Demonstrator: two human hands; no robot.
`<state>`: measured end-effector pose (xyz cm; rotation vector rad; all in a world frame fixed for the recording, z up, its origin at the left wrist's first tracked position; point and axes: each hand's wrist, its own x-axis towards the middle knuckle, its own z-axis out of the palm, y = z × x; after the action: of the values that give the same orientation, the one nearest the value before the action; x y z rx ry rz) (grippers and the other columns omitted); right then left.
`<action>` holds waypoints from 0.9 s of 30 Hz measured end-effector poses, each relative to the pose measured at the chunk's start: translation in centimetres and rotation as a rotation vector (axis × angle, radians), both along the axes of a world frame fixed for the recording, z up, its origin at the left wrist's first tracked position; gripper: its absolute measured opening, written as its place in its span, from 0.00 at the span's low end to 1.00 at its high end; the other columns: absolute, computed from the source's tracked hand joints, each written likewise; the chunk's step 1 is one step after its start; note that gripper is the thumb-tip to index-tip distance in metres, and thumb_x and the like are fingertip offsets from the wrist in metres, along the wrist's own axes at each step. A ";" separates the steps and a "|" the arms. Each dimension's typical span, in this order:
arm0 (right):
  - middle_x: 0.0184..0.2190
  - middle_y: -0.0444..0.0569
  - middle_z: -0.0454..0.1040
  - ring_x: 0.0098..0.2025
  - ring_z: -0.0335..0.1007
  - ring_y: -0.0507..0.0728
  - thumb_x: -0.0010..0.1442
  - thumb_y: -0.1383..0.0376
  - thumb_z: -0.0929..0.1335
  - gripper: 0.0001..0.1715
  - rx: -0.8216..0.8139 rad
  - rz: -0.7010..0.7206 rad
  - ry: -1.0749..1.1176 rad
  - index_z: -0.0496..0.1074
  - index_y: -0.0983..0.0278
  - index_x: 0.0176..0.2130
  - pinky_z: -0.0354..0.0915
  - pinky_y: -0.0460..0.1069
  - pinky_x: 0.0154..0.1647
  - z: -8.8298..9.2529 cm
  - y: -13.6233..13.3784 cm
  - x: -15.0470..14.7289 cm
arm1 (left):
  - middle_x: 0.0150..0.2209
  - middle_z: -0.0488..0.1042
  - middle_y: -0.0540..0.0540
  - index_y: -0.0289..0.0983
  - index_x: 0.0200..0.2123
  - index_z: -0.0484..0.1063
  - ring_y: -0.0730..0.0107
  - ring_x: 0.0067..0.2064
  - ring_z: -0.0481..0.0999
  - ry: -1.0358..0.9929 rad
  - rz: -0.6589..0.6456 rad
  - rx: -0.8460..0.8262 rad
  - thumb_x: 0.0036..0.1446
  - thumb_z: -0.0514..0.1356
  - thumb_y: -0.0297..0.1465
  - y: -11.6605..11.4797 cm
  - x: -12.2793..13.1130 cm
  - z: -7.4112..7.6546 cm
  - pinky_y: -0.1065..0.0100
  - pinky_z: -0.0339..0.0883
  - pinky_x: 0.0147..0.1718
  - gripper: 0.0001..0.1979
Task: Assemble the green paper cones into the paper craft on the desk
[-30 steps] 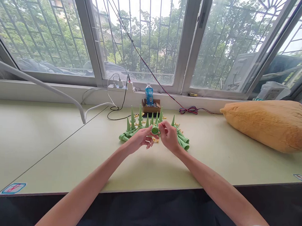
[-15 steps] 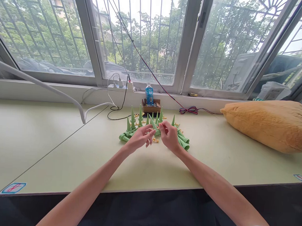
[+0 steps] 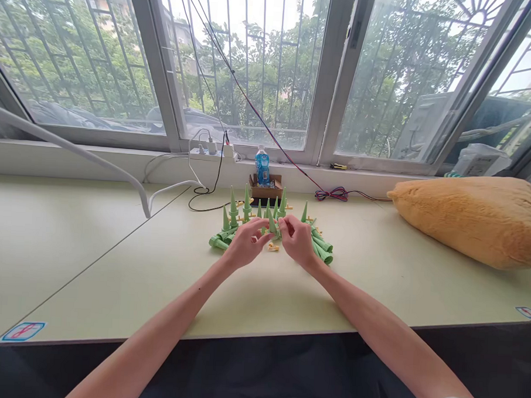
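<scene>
In the head view, my left hand [image 3: 246,243] holds a pale green cone-shaped plastic spike [image 3: 272,221] between thumb and fingers, its tip pointing up. Close against the spike's right side is my right hand [image 3: 297,238], its thumb and forefinger pinched on something small that the fingers hide. A loose yellow plastic valve piece [image 3: 273,247] lies on the table just below the hands. Behind them stand several green spikes [image 3: 233,208] with yellow valves at their sides. Green tubular pieces [image 3: 322,248] lie by my right wrist, and more lie [image 3: 219,242] left of my left hand.
A small cardboard box [image 3: 266,191] with a blue-labelled bottle [image 3: 262,166] stands at the back by the window sill. Cables [image 3: 331,193] and a power strip [image 3: 208,155] are behind. An orange plush cushion [image 3: 471,220] lies at right; a white curved bar [image 3: 95,159] reaches in from the left.
The spike between my hands has turned from leaning left to nearly upright. My left fingers have shifted closer around it; my right hand stays almost in place.
</scene>
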<state>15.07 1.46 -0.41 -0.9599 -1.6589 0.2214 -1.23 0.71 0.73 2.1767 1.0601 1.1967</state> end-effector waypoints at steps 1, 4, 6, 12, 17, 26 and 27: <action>0.16 0.39 0.57 0.19 0.50 0.48 0.65 0.58 0.60 0.18 -0.003 -0.002 -0.001 0.61 0.63 0.25 0.50 0.45 0.23 0.0 0.0 0.0 | 0.39 0.69 0.46 0.40 0.44 0.72 0.79 0.24 0.66 0.011 0.007 0.014 0.59 0.57 0.39 0.0 0.0 0.0 0.72 0.67 0.22 0.13; 0.16 0.39 0.58 0.19 0.50 0.48 0.65 0.58 0.60 0.18 -0.008 -0.012 0.000 0.61 0.63 0.25 0.50 0.45 0.23 0.1 -0.1 0.0 | 0.39 0.69 0.46 0.40 0.42 0.72 0.79 0.24 0.66 0.038 0.025 0.042 0.60 0.56 0.39 0.1 0.0 -0.1 0.72 0.67 0.23 0.12; 0.17 0.38 0.57 0.19 0.50 0.48 0.65 0.58 0.60 0.18 -0.011 -0.019 0.007 0.61 0.63 0.26 0.50 0.45 0.24 0.1 -0.2 -0.1 | 0.39 0.69 0.46 0.39 0.41 0.71 0.79 0.24 0.66 0.055 0.041 0.051 0.60 0.55 0.40 0.0 0.1 -0.1 0.72 0.66 0.23 0.12; 0.18 0.39 0.57 0.20 0.50 0.48 0.66 0.58 0.59 0.17 -0.005 -0.006 0.053 0.60 0.62 0.27 0.50 0.45 0.23 0.1 -0.3 -0.1 | 0.38 0.71 0.47 0.38 0.40 0.64 0.80 0.20 0.66 -0.012 0.089 -0.041 0.58 0.57 0.45 -0.2 0.4 0.1 0.72 0.63 0.20 0.17; 0.19 0.39 0.59 0.20 0.51 0.48 0.67 0.58 0.60 0.15 0.015 -0.006 0.110 0.61 0.62 0.30 0.50 0.44 0.23 0.1 -0.2 0.0 | 0.30 0.72 0.47 0.35 0.31 0.65 0.77 0.18 0.67 -0.142 0.009 -0.307 0.57 0.52 0.54 -0.1 0.5 0.4 0.73 0.58 0.14 0.25; 0.21 0.40 0.60 0.21 0.51 0.48 0.67 0.56 0.59 0.16 0.014 0.087 0.074 0.62 0.62 0.31 0.52 0.44 0.23 -0.1 -0.4 -0.3 | 0.25 0.73 0.42 0.30 0.25 0.72 0.74 0.19 0.68 -0.281 -0.103 -0.623 0.52 0.54 0.58 -0.4 0.4 1.2 0.72 0.56 0.15 0.33; 0.21 0.40 0.60 0.21 0.52 0.48 0.67 0.56 0.59 0.16 0.014 0.095 0.073 0.62 0.62 0.31 0.53 0.44 0.23 -0.1 -0.3 -0.3 | 0.25 0.72 0.42 0.30 0.26 0.73 0.74 0.19 0.68 -0.291 -0.107 -0.634 0.51 0.54 0.58 -0.3 0.4 1.2 0.72 0.56 0.15 0.33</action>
<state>14.78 1.15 -0.54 -0.8536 -1.6388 0.3049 -0.83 0.38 1.89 1.5026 1.0078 0.9259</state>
